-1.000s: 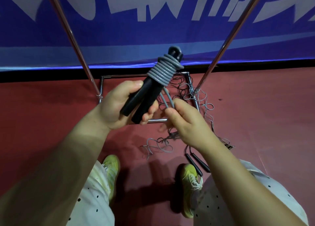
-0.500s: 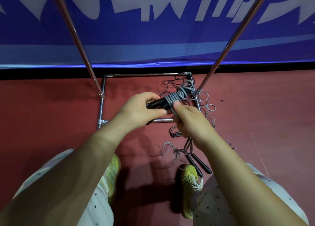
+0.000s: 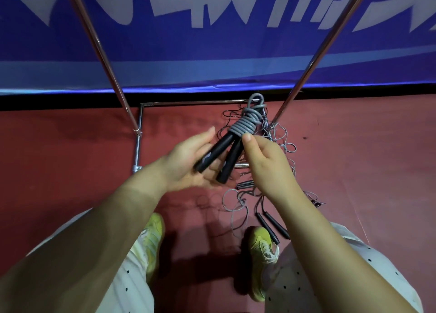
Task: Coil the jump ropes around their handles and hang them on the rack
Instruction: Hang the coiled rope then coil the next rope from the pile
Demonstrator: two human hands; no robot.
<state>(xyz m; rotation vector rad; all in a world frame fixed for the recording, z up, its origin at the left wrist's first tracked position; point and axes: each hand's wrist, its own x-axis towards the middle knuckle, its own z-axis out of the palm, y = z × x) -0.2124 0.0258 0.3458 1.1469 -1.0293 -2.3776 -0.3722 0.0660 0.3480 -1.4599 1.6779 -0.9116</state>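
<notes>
Red floor (image 3: 70, 171), coiled rope (image 3: 245, 124) above right-hand grip (image 3: 257, 157)

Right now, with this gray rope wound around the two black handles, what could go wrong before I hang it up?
1. The left hand lies open under the black handles; only the right hand pinches by the gray coil, so the bundle may slip.
2. The small loop on top looks loose and might unwind.
3. Loose ropes lie by the shoes: a tripping risk.

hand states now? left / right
Left hand: open, fingers straight, the two black handles resting on the palm.
Right hand: pinching the coiled grey rope at the handles' top.
</notes>
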